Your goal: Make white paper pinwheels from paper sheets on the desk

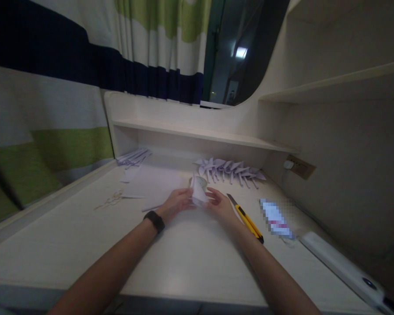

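Observation:
Between my two hands, above the middle of the desk, is a folded white paper piece (198,195). My left hand (179,200), below a black wristband, is closed on its left side. The fingers of my right hand (219,202) grip the right side of the same paper. Just behind it sits a round roll (202,181), probably of tape, partly hidden by the paper. A yellow utility knife (248,221) with its blade out lies to the right of my right hand. White paper sheets (160,177) lie beyond my left hand.
Paper pinwheels (230,168) stand in a row at the back right. Rolled paper sticks (133,157) are stacked at the back left, with rubber bands (113,199) nearer. On the right lie a phone (276,218) and a long white device (341,267). A shelf (190,131) spans the back.

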A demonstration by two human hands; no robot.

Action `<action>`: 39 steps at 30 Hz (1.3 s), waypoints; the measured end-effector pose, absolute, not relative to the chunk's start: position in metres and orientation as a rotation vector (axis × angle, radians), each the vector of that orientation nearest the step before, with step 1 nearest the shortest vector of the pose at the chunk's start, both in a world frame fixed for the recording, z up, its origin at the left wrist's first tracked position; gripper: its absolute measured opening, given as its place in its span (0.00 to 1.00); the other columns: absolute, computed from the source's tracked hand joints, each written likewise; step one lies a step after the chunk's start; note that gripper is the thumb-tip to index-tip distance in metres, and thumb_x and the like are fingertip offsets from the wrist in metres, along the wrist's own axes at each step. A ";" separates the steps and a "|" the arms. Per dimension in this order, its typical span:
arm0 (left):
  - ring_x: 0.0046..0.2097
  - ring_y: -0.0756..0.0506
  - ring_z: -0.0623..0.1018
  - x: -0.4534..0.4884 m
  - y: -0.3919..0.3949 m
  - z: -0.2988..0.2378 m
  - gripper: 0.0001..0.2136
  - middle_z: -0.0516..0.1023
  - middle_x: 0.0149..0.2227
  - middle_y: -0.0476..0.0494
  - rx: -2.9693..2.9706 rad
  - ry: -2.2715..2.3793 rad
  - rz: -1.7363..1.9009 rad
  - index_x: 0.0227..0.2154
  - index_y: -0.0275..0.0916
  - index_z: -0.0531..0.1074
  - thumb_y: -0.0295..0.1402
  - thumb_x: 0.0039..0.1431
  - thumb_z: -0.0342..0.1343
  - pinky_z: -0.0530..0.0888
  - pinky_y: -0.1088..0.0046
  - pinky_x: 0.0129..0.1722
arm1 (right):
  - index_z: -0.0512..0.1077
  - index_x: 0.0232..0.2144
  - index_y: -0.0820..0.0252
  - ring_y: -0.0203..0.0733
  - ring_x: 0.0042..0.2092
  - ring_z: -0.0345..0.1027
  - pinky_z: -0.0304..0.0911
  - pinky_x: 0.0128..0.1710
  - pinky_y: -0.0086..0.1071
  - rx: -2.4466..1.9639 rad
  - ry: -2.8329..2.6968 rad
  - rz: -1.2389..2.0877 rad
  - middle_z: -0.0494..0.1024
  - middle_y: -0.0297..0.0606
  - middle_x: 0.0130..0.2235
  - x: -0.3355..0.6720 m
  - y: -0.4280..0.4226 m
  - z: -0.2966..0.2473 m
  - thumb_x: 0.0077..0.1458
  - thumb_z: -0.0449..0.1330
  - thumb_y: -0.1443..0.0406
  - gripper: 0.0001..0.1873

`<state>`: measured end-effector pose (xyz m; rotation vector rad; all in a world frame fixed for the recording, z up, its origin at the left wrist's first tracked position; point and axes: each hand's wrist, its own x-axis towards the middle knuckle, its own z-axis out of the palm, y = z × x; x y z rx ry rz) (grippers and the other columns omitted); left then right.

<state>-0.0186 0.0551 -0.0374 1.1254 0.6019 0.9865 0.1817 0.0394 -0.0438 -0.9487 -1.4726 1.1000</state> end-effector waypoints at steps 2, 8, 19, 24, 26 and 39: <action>0.39 0.43 0.78 -0.018 0.055 -0.038 0.20 0.77 0.43 0.33 1.154 0.594 0.996 0.42 0.32 0.73 0.44 0.53 0.60 0.73 0.64 0.41 | 0.65 0.51 0.58 0.49 0.44 0.72 0.69 0.41 0.40 -0.911 -1.484 1.127 0.72 0.49 0.50 0.180 0.037 -0.042 0.37 0.70 0.57 0.38; 0.39 0.43 0.78 -0.017 0.055 -0.041 0.19 0.77 0.43 0.33 1.205 0.560 0.972 0.42 0.32 0.73 0.43 0.54 0.59 0.74 0.65 0.41 | 0.66 0.51 0.58 0.47 0.43 0.72 0.68 0.40 0.38 -0.827 -1.578 1.123 0.73 0.46 0.50 0.172 0.030 -0.040 0.43 0.67 0.55 0.33; 0.44 0.38 0.77 -0.015 0.050 -0.034 0.23 0.74 0.48 0.31 1.128 0.518 0.959 0.48 0.35 0.70 0.46 0.55 0.57 0.74 0.56 0.42 | 0.69 0.48 0.61 0.46 0.41 0.72 0.67 0.40 0.38 -1.032 -1.601 0.857 0.76 0.44 0.44 0.172 0.035 -0.046 0.46 0.63 0.62 0.26; 0.43 0.39 0.77 -0.013 0.049 -0.035 0.18 0.76 0.45 0.32 1.168 0.509 0.921 0.45 0.32 0.72 0.35 0.52 0.61 0.75 0.58 0.42 | 0.72 0.44 0.62 0.47 0.42 0.71 0.66 0.42 0.37 -1.130 -1.595 0.659 0.78 0.42 0.42 0.173 0.032 -0.046 0.49 0.58 0.65 0.18; 0.42 0.39 0.77 -0.013 0.050 -0.036 0.17 0.76 0.44 0.32 1.181 0.554 0.915 0.43 0.31 0.73 0.33 0.50 0.62 0.75 0.60 0.40 | 0.74 0.40 0.64 0.48 0.39 0.72 0.66 0.39 0.38 -1.141 -1.535 0.689 0.79 0.43 0.39 0.176 0.035 -0.049 0.48 0.59 0.62 0.17; 0.40 0.41 0.76 -0.042 0.059 -0.021 0.22 0.76 0.44 0.35 1.506 0.729 0.787 0.50 0.36 0.70 0.39 0.53 0.59 0.76 0.69 0.30 | 0.65 0.52 0.60 0.40 0.24 0.71 0.68 0.22 0.31 -1.124 -1.162 1.047 0.77 0.32 0.25 0.201 0.051 -0.039 0.36 0.69 0.61 0.38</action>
